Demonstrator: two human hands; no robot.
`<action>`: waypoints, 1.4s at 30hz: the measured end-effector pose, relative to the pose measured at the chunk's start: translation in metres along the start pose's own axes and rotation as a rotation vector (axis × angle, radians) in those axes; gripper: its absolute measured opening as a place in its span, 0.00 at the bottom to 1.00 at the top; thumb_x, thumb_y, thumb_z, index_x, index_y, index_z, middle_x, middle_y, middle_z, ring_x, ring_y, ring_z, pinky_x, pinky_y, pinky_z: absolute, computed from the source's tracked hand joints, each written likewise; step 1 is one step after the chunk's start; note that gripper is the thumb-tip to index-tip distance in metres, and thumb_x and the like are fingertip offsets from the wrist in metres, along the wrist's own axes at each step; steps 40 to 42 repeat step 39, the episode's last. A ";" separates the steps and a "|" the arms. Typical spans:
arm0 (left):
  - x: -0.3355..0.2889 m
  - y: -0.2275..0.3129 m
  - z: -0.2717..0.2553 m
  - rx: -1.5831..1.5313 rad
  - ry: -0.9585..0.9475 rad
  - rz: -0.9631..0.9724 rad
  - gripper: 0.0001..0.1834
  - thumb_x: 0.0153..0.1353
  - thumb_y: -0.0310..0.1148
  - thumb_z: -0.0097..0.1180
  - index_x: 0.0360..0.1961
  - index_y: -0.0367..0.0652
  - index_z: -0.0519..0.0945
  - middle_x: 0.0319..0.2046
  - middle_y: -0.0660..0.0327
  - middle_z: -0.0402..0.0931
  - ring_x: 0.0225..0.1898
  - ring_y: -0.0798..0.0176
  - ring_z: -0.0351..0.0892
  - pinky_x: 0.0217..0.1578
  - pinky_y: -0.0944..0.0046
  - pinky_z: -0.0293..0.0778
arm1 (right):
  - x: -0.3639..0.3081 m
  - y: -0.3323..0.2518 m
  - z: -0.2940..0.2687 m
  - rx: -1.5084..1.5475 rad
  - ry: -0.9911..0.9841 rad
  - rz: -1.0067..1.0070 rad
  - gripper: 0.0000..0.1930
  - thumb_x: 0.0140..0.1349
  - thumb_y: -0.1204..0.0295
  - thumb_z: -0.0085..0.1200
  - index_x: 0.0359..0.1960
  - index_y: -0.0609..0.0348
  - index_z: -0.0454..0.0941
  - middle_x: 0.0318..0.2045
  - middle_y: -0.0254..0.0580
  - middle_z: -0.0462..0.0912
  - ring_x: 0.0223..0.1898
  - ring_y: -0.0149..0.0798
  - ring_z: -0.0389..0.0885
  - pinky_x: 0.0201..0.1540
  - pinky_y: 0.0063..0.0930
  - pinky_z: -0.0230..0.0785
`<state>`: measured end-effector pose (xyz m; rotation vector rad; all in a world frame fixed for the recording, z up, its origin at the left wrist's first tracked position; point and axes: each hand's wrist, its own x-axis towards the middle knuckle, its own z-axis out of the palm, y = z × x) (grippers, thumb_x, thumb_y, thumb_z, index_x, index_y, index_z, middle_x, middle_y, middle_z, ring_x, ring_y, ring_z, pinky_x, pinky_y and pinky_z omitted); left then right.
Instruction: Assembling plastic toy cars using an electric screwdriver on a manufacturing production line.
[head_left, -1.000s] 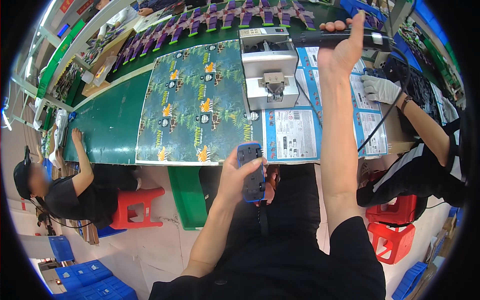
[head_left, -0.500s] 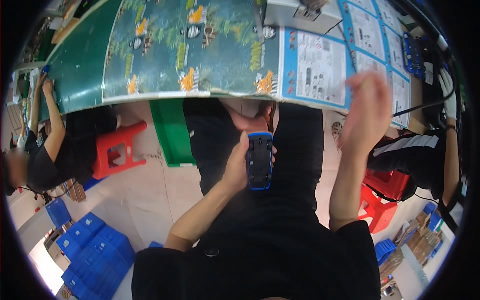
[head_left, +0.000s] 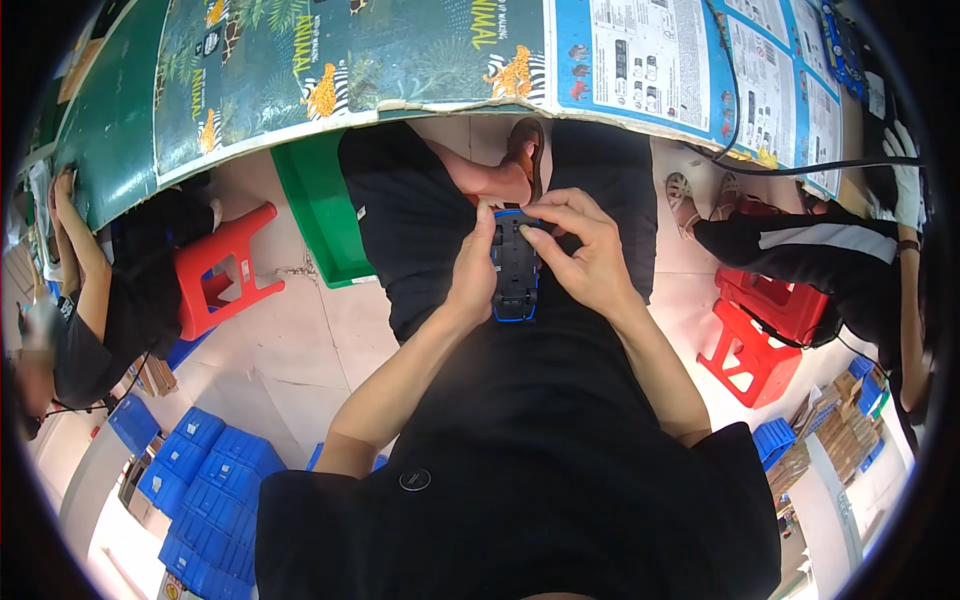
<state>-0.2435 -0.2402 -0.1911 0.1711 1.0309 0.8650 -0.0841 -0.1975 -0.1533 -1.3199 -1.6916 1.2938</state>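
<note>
A toy car (head_left: pixel 517 270), black underneath with a blue rim, is held bottom side up over my lap. My left hand (head_left: pixel 474 265) is closed round its left side, the thumb lying along the edge. At the car's far end, my right hand (head_left: pixel 588 250) is closed on it: the thumb presses on the black underside and the index finger reaches over the far edge. Whether a small part sits between those right fingertips is hidden.
The covered table edge (head_left: pixel 430 104) runs just beyond my knees. A green bin (head_left: pixel 325 210) stands on the floor left of my legs. Co-workers sit on both sides, by red stools (head_left: pixel 225 270) (head_left: pixel 750 350). A black cable (head_left: pixel 800 168) hangs at the right. Blue crates (head_left: pixel 215 490) are stacked behind left.
My right hand has come down from the table's right side onto the car's far end. The left hand still holds the car. My view has shifted, showing less of the table.
</note>
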 end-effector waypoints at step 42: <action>-0.032 0.015 0.007 0.567 -0.240 0.488 0.36 0.69 0.63 0.37 0.49 0.36 0.74 0.32 0.58 0.76 0.33 0.66 0.75 0.35 0.65 0.68 | -0.024 -0.043 -0.006 -0.025 0.108 -0.173 0.17 0.41 0.80 0.73 0.35 0.58 0.82 0.42 0.42 0.82 0.43 0.45 0.80 0.45 0.32 0.72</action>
